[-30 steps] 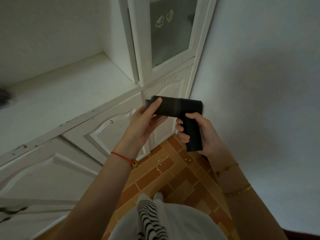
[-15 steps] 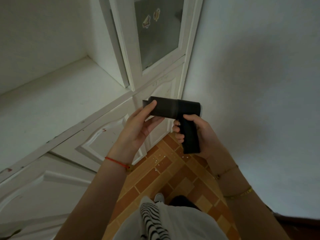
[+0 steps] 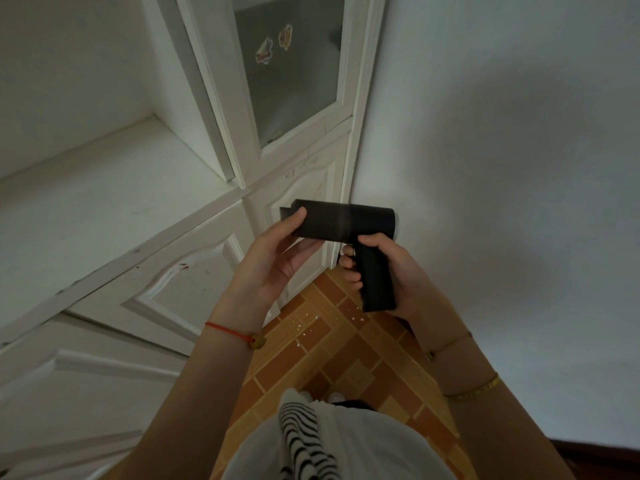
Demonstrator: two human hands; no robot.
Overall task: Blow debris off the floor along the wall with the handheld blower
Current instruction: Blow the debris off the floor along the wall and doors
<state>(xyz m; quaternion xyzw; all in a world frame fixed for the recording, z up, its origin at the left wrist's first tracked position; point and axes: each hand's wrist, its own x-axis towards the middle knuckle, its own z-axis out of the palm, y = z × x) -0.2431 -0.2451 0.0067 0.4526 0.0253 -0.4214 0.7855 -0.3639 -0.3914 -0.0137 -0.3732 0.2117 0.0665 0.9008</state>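
A black pistol-shaped handheld blower [image 3: 341, 223] is held at chest height, its barrel level with the nozzle pointing left. My right hand [image 3: 391, 271] grips the blower's handle, fingers wrapped around it. My left hand [image 3: 273, 261] holds the nozzle end of the barrel, thumb on its near side and fingers underneath. Below the hands, small white debris flecks [image 3: 308, 323] lie scattered on the orange brick-pattern floor [image 3: 332, 358] near the corner where the cabinet meets the wall.
A white cabinet [image 3: 145, 271] with panelled lower doors and a glass upper door [image 3: 294, 74] bearing two stickers fills the left. A plain white wall [image 3: 519, 168] runs along the right. The strip of floor between them is narrow. My feet show at the bottom.
The view has swung slightly, so the cabinet sits further left. Both hands keep their hold on the blower, which sits a little lower in the frame than a second ago.
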